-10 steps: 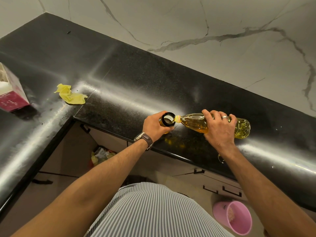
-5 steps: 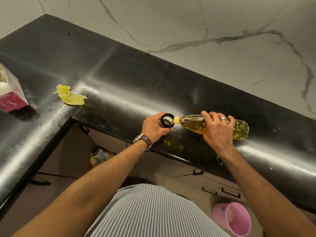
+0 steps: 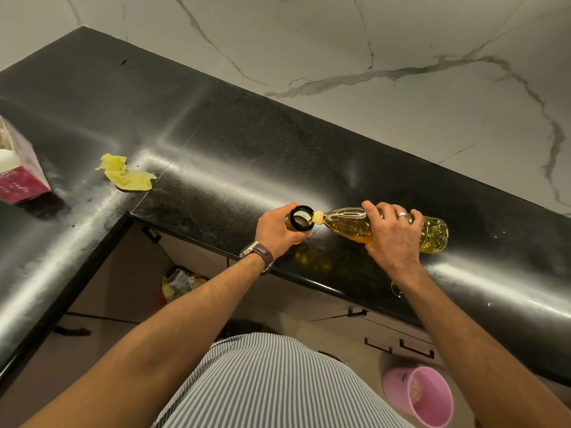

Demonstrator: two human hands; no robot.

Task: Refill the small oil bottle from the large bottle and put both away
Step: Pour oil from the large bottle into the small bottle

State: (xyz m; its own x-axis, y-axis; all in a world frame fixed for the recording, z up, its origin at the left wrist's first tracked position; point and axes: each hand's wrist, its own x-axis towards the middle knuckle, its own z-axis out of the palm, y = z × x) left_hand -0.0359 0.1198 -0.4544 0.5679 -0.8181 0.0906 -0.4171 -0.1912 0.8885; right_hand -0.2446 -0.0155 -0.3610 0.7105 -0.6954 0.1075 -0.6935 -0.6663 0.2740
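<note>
Both hands are at work: the left hand [image 3: 278, 234] wraps its fingers round the small bottle [image 3: 301, 218] standing on the black counter [image 3: 216, 143], while the right hand [image 3: 394, 237] grips the large bottle [image 3: 349, 222] across its middle. Compared with a second ago little has shifted; the large bottle lies nearly level, its yellow neck just left of the right grip and touching the small bottle's open mouth. Pouring appears under way, with capping and storing both bottles yet to come.

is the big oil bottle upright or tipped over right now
Tipped: the large oil bottle lies nearly level in the right hand, its neck at the small bottle's mouth.
</note>
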